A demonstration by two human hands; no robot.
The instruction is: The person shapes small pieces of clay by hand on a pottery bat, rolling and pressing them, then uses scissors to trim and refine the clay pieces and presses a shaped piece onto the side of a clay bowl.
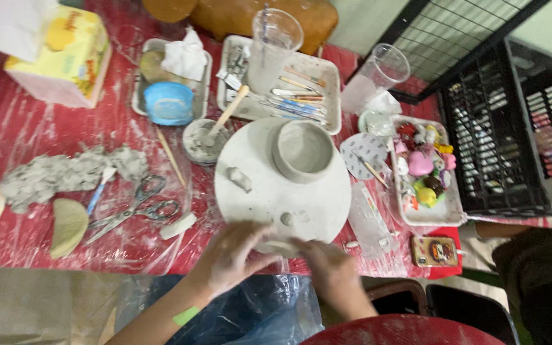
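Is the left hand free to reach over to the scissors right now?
Probably not at once: the left hand is pressed with the right hand around a clay piece at the round board's edge. Otherwise the scissors lie open, nothing between.

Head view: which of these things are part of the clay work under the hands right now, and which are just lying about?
In use:
left hand
right hand
clay piece pressed between both hands
round work board
clay bowl

Lying about:
scissors
tissue box
blue dish
tool tray
phone
tray of coloured figurines
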